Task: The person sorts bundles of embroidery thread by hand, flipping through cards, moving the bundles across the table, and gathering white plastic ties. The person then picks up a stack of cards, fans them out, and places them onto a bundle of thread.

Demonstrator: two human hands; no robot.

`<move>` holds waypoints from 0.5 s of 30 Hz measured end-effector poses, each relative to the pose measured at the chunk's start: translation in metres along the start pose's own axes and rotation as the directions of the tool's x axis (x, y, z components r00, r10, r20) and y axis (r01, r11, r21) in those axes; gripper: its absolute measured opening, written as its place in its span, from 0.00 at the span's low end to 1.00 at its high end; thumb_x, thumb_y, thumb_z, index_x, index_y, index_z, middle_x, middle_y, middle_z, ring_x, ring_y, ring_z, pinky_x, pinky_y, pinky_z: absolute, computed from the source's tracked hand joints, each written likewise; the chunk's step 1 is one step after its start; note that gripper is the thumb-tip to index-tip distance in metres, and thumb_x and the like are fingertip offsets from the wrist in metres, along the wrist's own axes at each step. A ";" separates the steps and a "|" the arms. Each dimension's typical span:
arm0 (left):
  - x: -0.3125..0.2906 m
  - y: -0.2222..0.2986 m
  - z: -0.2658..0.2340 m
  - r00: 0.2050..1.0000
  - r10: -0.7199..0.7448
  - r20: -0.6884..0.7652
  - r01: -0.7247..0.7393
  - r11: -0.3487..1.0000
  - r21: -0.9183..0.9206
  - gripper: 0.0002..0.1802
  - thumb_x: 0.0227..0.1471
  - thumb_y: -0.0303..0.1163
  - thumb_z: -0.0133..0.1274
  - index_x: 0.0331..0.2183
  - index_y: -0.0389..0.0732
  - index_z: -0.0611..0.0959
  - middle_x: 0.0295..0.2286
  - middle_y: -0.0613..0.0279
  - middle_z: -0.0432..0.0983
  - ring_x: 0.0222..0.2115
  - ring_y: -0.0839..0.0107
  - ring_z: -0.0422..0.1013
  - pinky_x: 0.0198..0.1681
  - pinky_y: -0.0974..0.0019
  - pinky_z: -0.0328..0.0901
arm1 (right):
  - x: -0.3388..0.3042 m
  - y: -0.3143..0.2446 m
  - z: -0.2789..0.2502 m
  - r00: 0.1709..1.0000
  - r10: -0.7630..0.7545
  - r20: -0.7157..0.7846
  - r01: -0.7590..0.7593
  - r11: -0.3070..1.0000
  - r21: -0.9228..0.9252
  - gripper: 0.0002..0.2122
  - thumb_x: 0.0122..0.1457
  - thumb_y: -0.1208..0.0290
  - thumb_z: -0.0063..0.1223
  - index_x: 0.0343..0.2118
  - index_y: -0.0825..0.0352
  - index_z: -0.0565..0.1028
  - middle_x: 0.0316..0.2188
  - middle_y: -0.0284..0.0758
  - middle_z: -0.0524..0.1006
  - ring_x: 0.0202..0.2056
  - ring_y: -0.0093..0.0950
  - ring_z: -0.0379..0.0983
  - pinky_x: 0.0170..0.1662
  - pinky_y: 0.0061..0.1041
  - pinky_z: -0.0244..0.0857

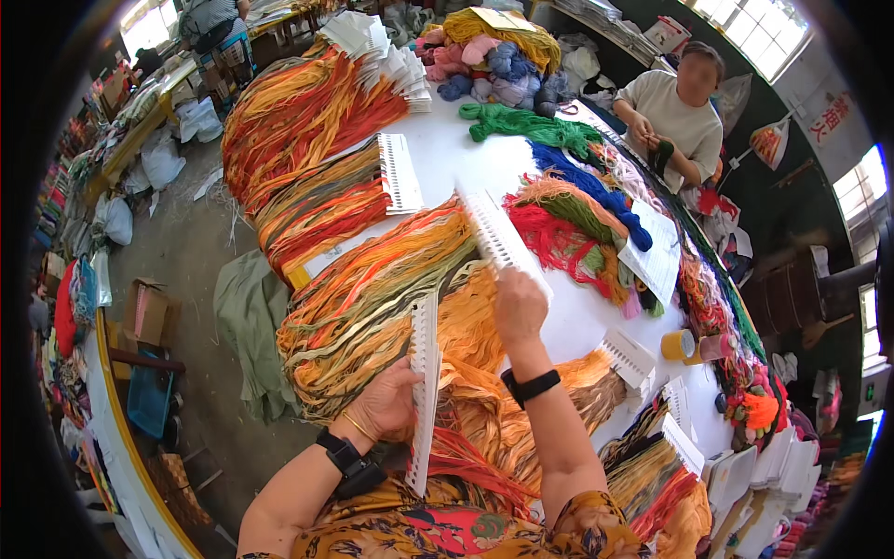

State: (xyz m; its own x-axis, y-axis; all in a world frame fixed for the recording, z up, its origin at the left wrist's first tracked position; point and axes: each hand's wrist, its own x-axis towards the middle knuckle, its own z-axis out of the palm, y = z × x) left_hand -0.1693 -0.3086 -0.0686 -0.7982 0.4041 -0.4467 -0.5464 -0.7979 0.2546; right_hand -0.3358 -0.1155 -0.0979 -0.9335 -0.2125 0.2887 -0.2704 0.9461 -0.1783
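My left hand (pixel 384 401) is closed on a long white punched card (pixel 425 373), held upright near my body. A row of holes runs along the card, and orange and red thread strands lie beside it. My right hand (pixel 520 306) grips the near end of another white punched card (pixel 495 233), which is tilted and slightly blurred at its far end. From this card's left side, orange, green and cream threads (pixel 372 307) spread toward the table's left edge. Between my hands lies a bundle of light orange thread (pixel 470 321).
More carded threads lie at the far left (pixel 307 130) and right front (pixel 643 480). Yarn heaps, including a green skein (pixel 531 126), line the table's far and right sides. Two thread spools (pixel 678 345) stand at right. Across the table, a person (pixel 675 112) handles dark yarn.
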 end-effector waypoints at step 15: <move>0.003 -0.007 -0.005 0.999 0.038 -0.004 -0.038 0.999 0.007 0.16 0.51 0.21 0.44 0.44 0.40 0.71 0.38 0.62 0.74 0.39 0.68 0.71 0.46 0.62 0.66 | 0.014 0.052 0.011 0.958 0.228 0.177 -0.248 0.963 0.104 0.11 0.48 0.65 0.56 0.26 0.68 0.75 0.28 0.40 0.73 0.38 0.40 0.70 0.43 0.39 0.62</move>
State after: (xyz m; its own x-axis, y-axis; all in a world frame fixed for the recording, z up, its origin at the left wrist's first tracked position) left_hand -0.1667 -0.3041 -0.0761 -0.8173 0.3718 -0.4402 -0.5177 -0.8093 0.2777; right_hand -0.3652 -0.0720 -0.1136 -0.9971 -0.0313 0.0695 -0.0532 0.9386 -0.3408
